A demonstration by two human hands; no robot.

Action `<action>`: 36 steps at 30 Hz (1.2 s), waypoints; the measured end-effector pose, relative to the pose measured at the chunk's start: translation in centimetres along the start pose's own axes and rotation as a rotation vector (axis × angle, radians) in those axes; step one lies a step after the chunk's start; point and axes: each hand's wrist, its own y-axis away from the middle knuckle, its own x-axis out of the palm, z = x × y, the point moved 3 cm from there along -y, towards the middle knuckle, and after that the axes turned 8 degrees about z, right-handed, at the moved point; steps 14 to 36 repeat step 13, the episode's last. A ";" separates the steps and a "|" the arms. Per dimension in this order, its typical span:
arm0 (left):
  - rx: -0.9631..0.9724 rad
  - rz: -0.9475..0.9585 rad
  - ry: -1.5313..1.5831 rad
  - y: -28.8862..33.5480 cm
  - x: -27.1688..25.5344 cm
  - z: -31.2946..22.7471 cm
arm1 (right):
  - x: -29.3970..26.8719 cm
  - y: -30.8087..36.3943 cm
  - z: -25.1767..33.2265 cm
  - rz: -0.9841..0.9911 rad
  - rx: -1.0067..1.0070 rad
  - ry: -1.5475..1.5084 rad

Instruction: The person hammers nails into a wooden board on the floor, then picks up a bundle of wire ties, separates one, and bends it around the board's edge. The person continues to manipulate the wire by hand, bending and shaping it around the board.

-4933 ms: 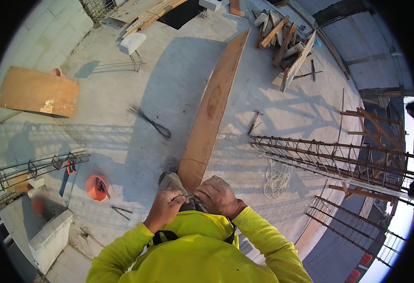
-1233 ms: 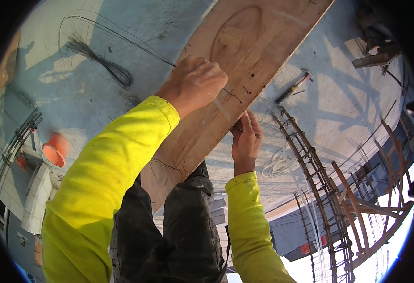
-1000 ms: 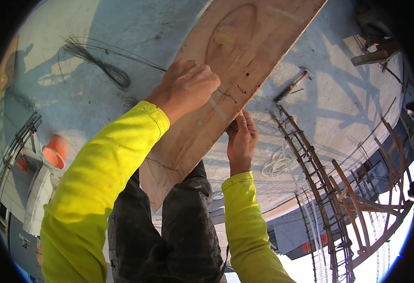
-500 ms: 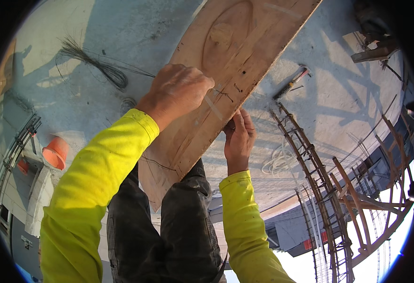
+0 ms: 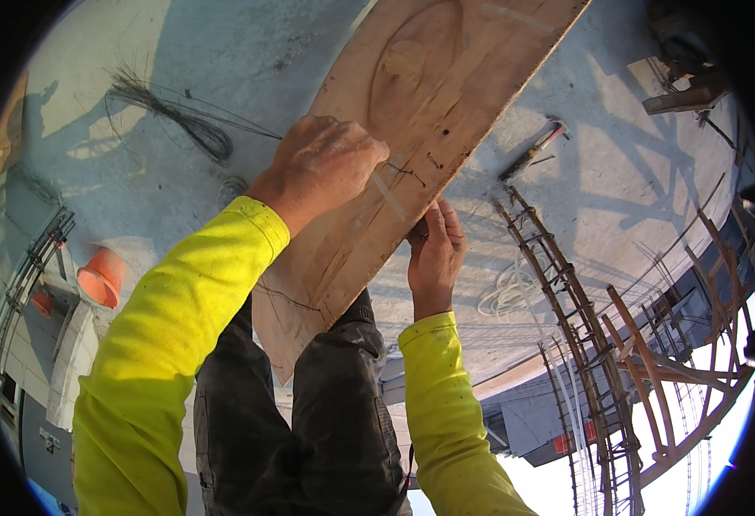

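My left hand is closed above a long brown plywood board, pinching a thin dark wire. The wire's free end crosses the board's face toward its right edge, near small dark holes. At that edge my right hand has its fingers curled together, their tips partly hidden behind the board. What they hold there, if anything, is hidden. The board slants from the top of the picture down to my knees. Another thin wire lies across its lower end.
A loose bundle of wire lies on the concrete floor to the left, beyond an orange bucket. To the right are a hammer-like tool, a long rebar cage, a pale coiled cord and wooden poles.
Hardly anything differs. My left hand has shifted very slightly on the wire, and my right hand stays at the board's edge.
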 end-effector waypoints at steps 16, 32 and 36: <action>0.052 -0.068 0.028 -0.2 -0.5 -0.2 | 0.3 0.0 0.0 0.009 -0.026 0.013; 0.052 -0.068 0.028 -0.2 -0.5 -0.2 | 0.3 0.0 0.0 0.009 -0.026 0.013; 0.052 -0.068 0.028 -0.2 -0.5 -0.2 | 0.3 0.0 0.0 0.009 -0.026 0.013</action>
